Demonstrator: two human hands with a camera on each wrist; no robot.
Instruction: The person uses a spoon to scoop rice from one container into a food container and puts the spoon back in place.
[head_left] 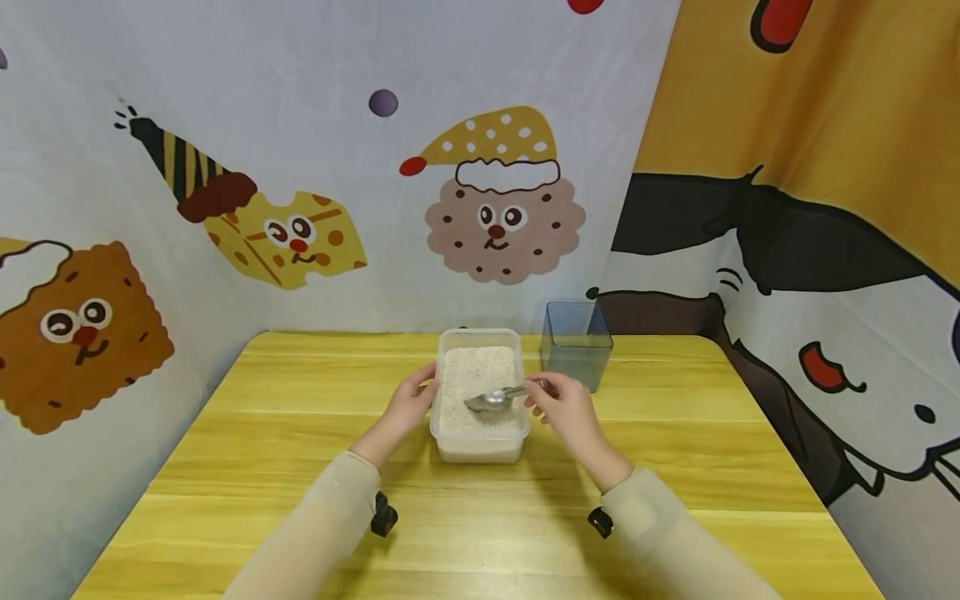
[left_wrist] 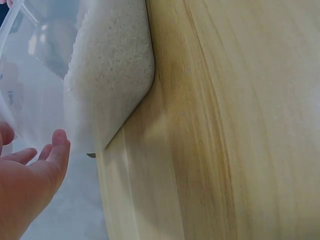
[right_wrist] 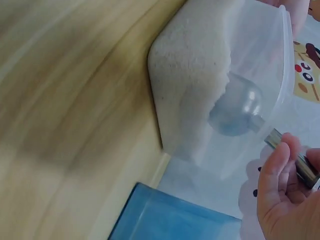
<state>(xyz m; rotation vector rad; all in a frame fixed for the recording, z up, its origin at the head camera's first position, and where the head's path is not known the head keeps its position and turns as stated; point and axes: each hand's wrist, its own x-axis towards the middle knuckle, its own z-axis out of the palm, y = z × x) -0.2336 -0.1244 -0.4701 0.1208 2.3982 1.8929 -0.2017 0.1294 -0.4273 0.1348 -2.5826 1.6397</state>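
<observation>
Now, around you hang cartoon-printed cloth backdrops (head_left: 315, 167), with biscuit and cheese faces on the pale one ahead and a black, white and orange figure on the one to your right. Below them lies the yellow wooden bench (head_left: 300, 467), its grain running side to side in the head view.

Near the far edge of the bench, right of centre, stands an empty clear blue-tinted box (head_left: 576, 343), upright and just beside the tub, not touching it as far as the head view shows.

At the middle of the bench sits the clear plastic tub (head_left: 480, 446), filled most of the way with white grains (head_left: 480, 371). In the right wrist view the grains press against the tub's wall and rounded corner.

Your left hand (head_left: 410, 406) rests against the tub's left wall; its fingers (left_wrist: 56, 150) are nearly straight and relaxed, laid on the plastic rather than wrapped round it.

Your right hand (head_left: 567, 406) is at the tub's right rim and pinches the handle of a metal scoop (head_left: 491, 398) between thumb and fingers (right_wrist: 274, 170). The scoop's bowl lies inside the tub, on the grains near the middle, with its handle pointing right toward your hand.
</observation>
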